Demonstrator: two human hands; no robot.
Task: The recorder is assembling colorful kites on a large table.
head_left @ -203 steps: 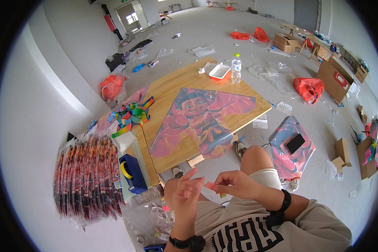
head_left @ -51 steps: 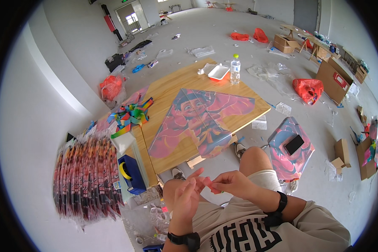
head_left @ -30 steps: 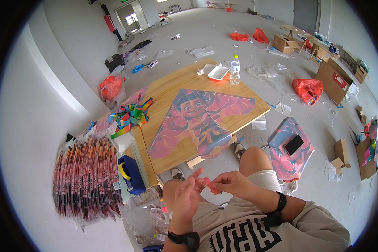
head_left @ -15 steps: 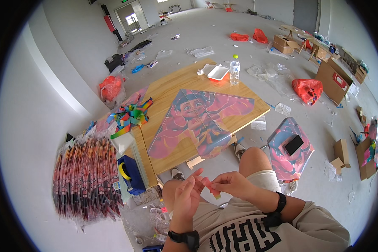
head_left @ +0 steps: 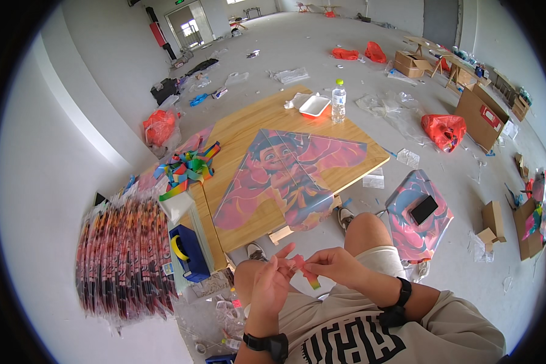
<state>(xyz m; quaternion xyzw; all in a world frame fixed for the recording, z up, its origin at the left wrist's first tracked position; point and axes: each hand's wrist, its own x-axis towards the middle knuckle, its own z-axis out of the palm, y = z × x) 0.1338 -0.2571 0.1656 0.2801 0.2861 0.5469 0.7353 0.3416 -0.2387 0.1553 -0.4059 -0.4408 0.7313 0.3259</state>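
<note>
A short strip of ribbon [head_left: 313,281], pink fading to yellow-green, is stretched between my two hands above my lap. My right hand [head_left: 335,266] pinches it between thumb and forefinger. The fingers of my left hand [head_left: 272,284] grip its other end, with one finger stretched out; the exact hold is partly hidden. Beyond my hands, a printed kite [head_left: 340,151] with a cartoon figure lies flat on the wooden table [head_left: 233,127], its lower tip reaching over the near edge. A heap of rainbow ribbons [head_left: 191,167] sits at the table's left side.
On the table's far side are a water bottle [head_left: 339,103] and a white-lined tray [head_left: 315,106]. A blue tape dispenser [head_left: 191,258] stands left, beside many bagged kites [head_left: 124,261]. Right of my knee, a phone [head_left: 424,209] rests on a printed stool [head_left: 406,236].
The ribbon strip has shifted slightly in my fingers, and its yellow-green end hangs a little lower. Both hands stay in nearly the same place.
</note>
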